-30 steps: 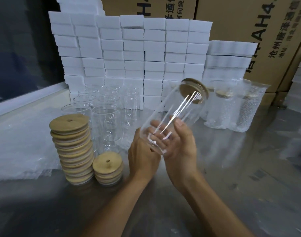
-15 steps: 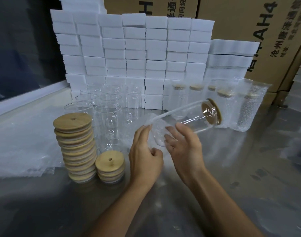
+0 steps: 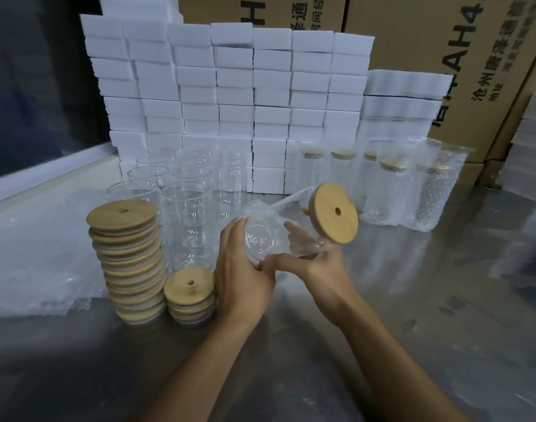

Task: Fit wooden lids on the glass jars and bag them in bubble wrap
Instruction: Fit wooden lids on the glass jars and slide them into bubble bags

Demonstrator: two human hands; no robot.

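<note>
Lidded jar (image 3: pixel 279 236), swung since a second ago so its wooden lid (image 3: pixel 336 216) faces the camera, lies gripped between left hand (image 3: pixel 242 269) and right hand (image 3: pixel 318 263), ready for bagging.

A packing warehouse: stacked cardboard cartons (image 3: pixel 413 56) and white foam blocks (image 3: pixel 230 86) behind the steel bench (image 3: pixel 443 300).

Right cardboard box (image 3: pixel 443 41): "AH4", "沧州", "地址"; rest cut off. Left cardboard box (image 3: pixel 260 7): partial "通", unreadable otherwise.
</note>
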